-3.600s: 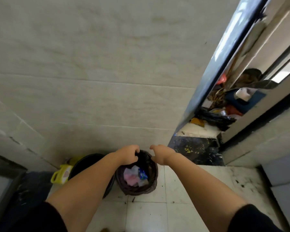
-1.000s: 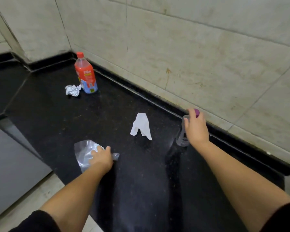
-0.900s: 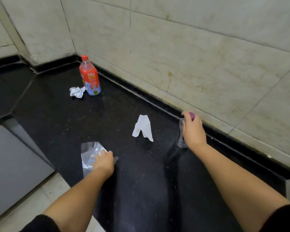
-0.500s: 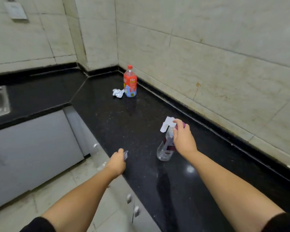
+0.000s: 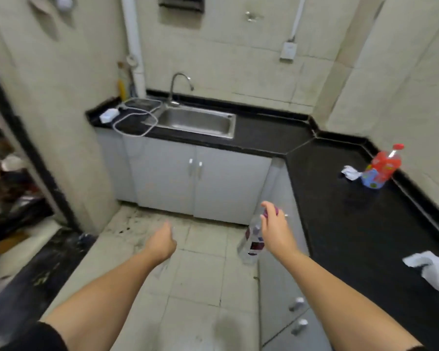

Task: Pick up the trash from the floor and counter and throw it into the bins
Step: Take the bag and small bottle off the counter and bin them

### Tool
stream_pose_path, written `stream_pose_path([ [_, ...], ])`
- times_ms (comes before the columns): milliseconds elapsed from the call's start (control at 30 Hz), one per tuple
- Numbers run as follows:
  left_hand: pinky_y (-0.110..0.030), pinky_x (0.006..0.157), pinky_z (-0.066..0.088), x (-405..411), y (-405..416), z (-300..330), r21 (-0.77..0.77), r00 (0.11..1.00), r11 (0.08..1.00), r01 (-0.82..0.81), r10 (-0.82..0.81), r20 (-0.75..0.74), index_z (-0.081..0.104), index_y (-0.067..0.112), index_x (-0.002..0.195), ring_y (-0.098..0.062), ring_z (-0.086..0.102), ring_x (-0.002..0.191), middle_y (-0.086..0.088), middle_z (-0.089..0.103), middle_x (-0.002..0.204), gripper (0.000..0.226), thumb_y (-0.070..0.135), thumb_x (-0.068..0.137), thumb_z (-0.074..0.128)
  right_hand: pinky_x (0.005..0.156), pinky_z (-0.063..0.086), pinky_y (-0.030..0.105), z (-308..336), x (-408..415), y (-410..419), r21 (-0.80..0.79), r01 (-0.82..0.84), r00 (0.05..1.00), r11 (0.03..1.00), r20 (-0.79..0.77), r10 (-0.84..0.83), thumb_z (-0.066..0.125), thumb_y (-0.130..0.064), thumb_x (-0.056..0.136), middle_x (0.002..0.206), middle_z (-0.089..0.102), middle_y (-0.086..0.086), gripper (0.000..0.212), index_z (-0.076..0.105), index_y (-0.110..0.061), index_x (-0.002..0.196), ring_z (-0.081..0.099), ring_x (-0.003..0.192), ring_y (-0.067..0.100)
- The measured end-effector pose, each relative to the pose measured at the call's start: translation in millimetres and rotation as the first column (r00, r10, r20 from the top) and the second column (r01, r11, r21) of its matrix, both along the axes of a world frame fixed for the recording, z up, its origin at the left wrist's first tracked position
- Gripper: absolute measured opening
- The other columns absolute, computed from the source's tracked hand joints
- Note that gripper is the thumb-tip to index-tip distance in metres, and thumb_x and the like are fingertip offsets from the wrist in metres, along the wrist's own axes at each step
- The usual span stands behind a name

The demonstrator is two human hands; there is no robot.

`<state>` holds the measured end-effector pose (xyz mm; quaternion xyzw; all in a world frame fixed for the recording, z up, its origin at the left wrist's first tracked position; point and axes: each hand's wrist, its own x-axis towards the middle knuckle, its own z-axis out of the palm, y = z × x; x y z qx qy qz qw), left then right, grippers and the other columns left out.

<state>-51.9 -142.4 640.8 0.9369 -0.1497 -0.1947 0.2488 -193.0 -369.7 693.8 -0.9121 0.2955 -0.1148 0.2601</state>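
Observation:
My right hand (image 5: 275,230) is shut around the purple-capped top of a clear plastic bottle (image 5: 252,243), which hangs over the floor beside the cabinet. My left hand (image 5: 162,243) is closed over the floor tiles; a faint bit of the clear plastic bag (image 5: 160,266) trails under it. On the black counter (image 5: 340,224) at the right lie a white tissue (image 5: 426,269), a crumpled paper (image 5: 350,172) and an upright red bottle (image 5: 380,168). No bin is in view.
A steel sink (image 5: 195,120) with a tap sits in the far counter, with a white cable and adapter (image 5: 109,115) to its left. Grey cabinets (image 5: 200,186) stand below. A doorway with dark clutter (image 5: 8,188) opens at the left.
The view has swung left from the counter toward the floor and sink. Both hands left the counter: the right lifted the clear bottle, the left took the plastic bag.

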Motion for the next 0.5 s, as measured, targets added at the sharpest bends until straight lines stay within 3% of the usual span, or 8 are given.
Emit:
stream_pose_path([
  [67, -0.039, 0.094, 0.043, -8.0, 56.6, -5.0, 0.016, 0.992, 0.992, -0.126, 0.126, -0.024, 0.046, -0.004, 0.118, -0.040, 0.053, 0.117, -0.029, 0.055, 0.125, 0.030, 0.002, 0.089, 0.043, 0.084, 0.045, 0.037, -9.3, 24.6, 45.1, 0.006, -0.127, 0.992, 0.992, 0.000, 0.127, 0.036, -0.020, 0.101, 0.123, 0.048, 0.016, 0.035, 0.039, -0.019, 0.136, 0.056, 0.101, 0.036],
  [200, -0.038, 0.103, 0.040, -37.3, 171.4, -15.7, 0.032, 0.943, 0.946, -0.323, 0.324, -0.077, 0.045, -0.002, 0.124, -0.037, 0.050, 0.123, -0.025, 0.052, 0.132, 0.035, 0.004, 0.090, 0.042, 0.090, 0.045, 0.037, -32.8, 63.7, 151.3, 0.087, -0.328, 0.942, 0.941, -0.047, 0.332, 0.038, -0.019, 0.098, 0.127, 0.048, 0.016, 0.037, 0.040, -0.022, 0.136, 0.055, 0.105, 0.036],
  [267, -0.038, 0.099, 0.043, -50.4, 230.8, -22.7, 0.019, 0.897, 0.904, -0.428, 0.427, -0.114, 0.044, -0.001, 0.123, -0.037, 0.051, 0.120, -0.025, 0.053, 0.130, 0.033, 0.004, 0.090, 0.041, 0.095, 0.046, 0.039, -44.3, 80.1, 210.9, 0.121, -0.432, 0.891, 0.894, -0.094, 0.444, 0.039, -0.018, 0.097, 0.132, 0.046, 0.017, 0.040, 0.039, -0.023, 0.137, 0.054, 0.108, 0.036],
  [367, -0.039, 0.087, 0.044, -59.7, 317.5, -31.9, 0.016, 0.803, 0.811, -0.584, 0.581, -0.137, 0.043, 0.002, 0.107, -0.039, 0.053, 0.114, -0.027, 0.055, 0.124, 0.018, 0.002, 0.089, 0.041, 0.089, 0.047, 0.035, -56.3, 104.1, 299.0, 0.133, -0.571, 0.802, 0.810, -0.123, 0.585, 0.034, -0.021, 0.100, 0.137, 0.045, 0.013, 0.039, 0.039, -0.024, 0.139, 0.056, 0.103, 0.031],
  [500, -0.041, 0.098, 0.042, -62.2, 410.5, -50.4, -0.009, 0.708, 0.718, -0.696, 0.684, -0.176, 0.045, -0.009, 0.122, -0.042, 0.050, 0.120, -0.032, 0.052, 0.128, 0.032, -0.002, 0.092, 0.038, 0.091, 0.048, 0.035, -81.5, 135.7, 401.5, 0.111, -0.678, 0.710, 0.726, -0.158, 0.687, 0.037, -0.018, 0.100, 0.138, 0.047, 0.010, 0.043, 0.036, -0.022, 0.142, 0.055, 0.112, 0.028],
])
